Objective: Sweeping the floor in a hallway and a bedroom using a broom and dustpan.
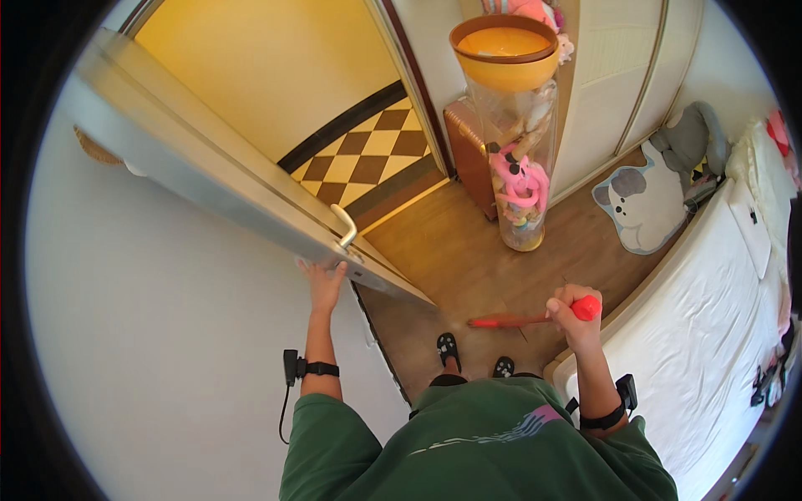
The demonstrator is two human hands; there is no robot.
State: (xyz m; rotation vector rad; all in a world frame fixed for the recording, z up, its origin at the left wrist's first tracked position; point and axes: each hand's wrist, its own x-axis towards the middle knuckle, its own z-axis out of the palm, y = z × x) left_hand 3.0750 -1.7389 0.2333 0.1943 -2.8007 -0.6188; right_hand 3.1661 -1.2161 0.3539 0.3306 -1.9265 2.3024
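My left hand (324, 285) is at the edge of a white door (225, 188), its thumb on the edge and its fingers partly blurred. A silver lever handle (343, 225) sticks out just above it. On the right, my right hand (575, 316) is closed around a long red stick (510, 321). The stick's rounded top end pokes out past my fist. From there it runs leftward over the wooden floor, and its far end is too blurred to name. My feet in dark clogs (448, 349) stand just below it.
Ahead stands a tall clear tube (522, 167) of plush toys with an orange top, beside a brown suitcase (469, 150). A doorway shows checkered tiles (372, 154). A white bed (677, 367) lines the right, with an animal-shaped mat (642, 204) and grey plush (689, 138) beyond.
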